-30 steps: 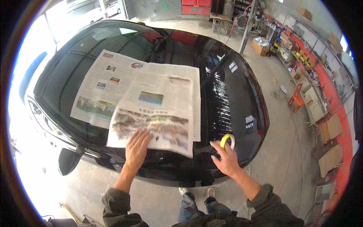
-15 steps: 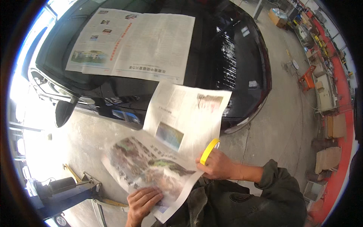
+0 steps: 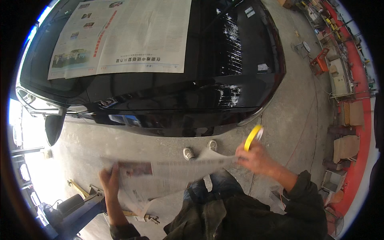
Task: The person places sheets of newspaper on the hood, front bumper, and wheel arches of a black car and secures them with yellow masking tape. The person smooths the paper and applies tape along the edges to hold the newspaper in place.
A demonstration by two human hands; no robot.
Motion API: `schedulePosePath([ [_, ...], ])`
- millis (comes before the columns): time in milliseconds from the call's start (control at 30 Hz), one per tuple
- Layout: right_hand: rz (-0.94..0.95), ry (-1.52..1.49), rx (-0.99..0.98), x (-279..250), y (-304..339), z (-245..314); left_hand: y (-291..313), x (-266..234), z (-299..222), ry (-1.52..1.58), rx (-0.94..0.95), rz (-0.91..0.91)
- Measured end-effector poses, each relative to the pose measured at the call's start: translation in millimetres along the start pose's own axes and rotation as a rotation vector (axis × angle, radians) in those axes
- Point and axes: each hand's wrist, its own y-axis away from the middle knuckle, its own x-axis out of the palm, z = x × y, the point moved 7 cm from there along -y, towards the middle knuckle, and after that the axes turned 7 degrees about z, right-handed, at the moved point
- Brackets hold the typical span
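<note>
A newspaper sheet (image 3: 168,176), blurred by motion, is stretched between my two hands in front of my body. My left hand (image 3: 110,181) grips its left end, thumb up along the edge. The right end is pinched in my right hand (image 3: 256,159), which also carries a roll of yellow tape (image 3: 251,138) standing up from the fingers. Beyond the hands is a glossy black car (image 3: 160,94), and another newspaper (image 3: 132,44) lies spread flat over its upper surface.
A side mirror (image 3: 54,129) juts from the car at left. Behind my left forearm is a blue lift arm (image 3: 80,218) with a yellow bar. At right, an orange stool (image 3: 320,62) and cluttered shelves (image 3: 340,74) line a red-edged wall. My shoes (image 3: 188,153) stand on concrete.
The held newspaper has swung down and away from the car, now stretched sideways. My left hand moved left and up, my right hand right and up with the tape. The car sits higher in view.
</note>
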Motion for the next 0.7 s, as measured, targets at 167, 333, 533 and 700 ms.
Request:
schedulePosePath([
  [167, -0.239, 0.397, 0.255, -55.9, -94.3, -55.0, -128.5, 90.4, 34.5, 0.205, -0.018, 0.128],
  [333, -0.517, -0.319, 0.190, -53.9, -143.9, -45.5, -186.1, 145.1, 44.5, 0.242, 0.003, 0.137],
  [533, -0.061, -1.521, 0.226, 53.5, -235.6, -56.4, -200.2, 146.0, 53.2, 0.318, -0.007, 0.170],
  [700, -0.064, -1.827, 0.117, 70.8, -248.5, -81.4, -170.7, 119.9, 12.4, 0.036, 0.163, -0.406],
])
